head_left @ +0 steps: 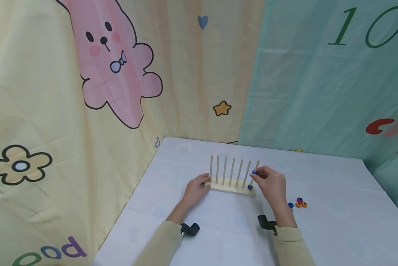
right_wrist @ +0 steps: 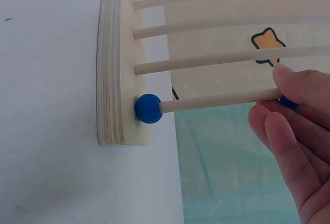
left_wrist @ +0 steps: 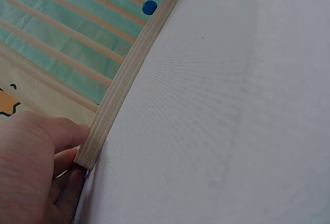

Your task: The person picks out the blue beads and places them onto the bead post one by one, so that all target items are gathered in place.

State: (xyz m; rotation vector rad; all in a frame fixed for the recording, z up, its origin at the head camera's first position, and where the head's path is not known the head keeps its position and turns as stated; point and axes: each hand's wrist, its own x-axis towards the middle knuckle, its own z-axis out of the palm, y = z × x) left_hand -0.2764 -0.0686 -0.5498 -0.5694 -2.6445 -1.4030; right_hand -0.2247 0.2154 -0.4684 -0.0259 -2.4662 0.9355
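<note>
A pale wooden peg rack (head_left: 230, 187) with a row of upright pegs stands on the table. My left hand (head_left: 196, 189) grips its left end, thumb and fingers around the base (left_wrist: 121, 87) in the left wrist view. At the rightmost peg, my right hand (head_left: 271, 183) pinches a blue bead (right_wrist: 288, 102), which is threaded on the peg's upper part and mostly covered by the fingers. Another blue bead (right_wrist: 149, 108) sits at the foot of that same peg, against the base. The other pegs carry no beads.
Right of the right forearm lie loose beads on the white table (head_left: 219, 229): a blue bead (head_left: 290, 205), a purple bead (head_left: 299, 200) and orange beads (head_left: 304, 204). Printed curtains (head_left: 192, 74) hang behind the table. Black wrist mounts (head_left: 190, 229) sit on both wrists.
</note>
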